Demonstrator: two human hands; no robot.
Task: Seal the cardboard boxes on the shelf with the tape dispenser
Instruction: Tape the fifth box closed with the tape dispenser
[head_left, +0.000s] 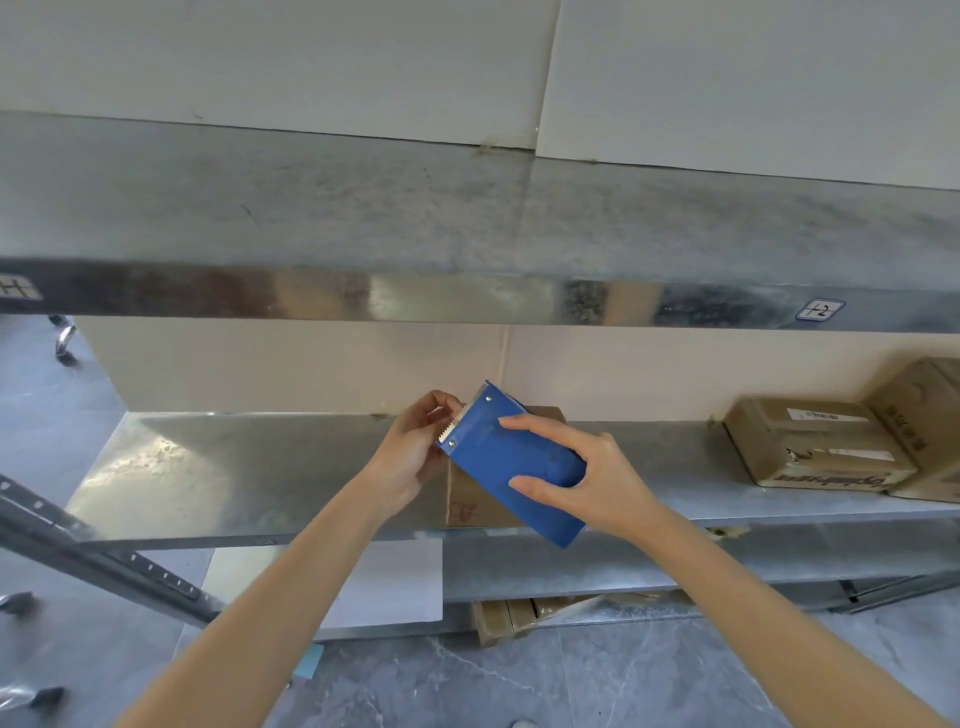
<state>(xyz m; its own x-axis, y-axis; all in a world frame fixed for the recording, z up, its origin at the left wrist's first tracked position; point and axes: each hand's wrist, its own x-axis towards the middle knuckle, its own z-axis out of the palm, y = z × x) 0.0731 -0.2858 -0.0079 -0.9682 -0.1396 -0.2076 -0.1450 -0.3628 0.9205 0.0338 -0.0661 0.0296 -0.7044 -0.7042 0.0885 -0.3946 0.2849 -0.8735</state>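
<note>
A blue tape dispenser (511, 460) with a toothed metal blade at its upper left end is held in front of the middle shelf (249, 467). My right hand (587, 473) grips its body, fingers curled round the sides. My left hand (415, 447) pinches at the blade end, where the tape end seems to be; the tape itself is hard to see. Behind the dispenser a small cardboard box (475, 501) stands on the shelf, mostly hidden by it.
Two more cardboard boxes (815, 447) sit at the right end of the middle shelf. A metal upper shelf (467, 223) spans the view above. On the bottom shelf lie a white sheet (384, 577) and another cardboard box (519, 616). A grey slotted upright (93, 556) runs at the left.
</note>
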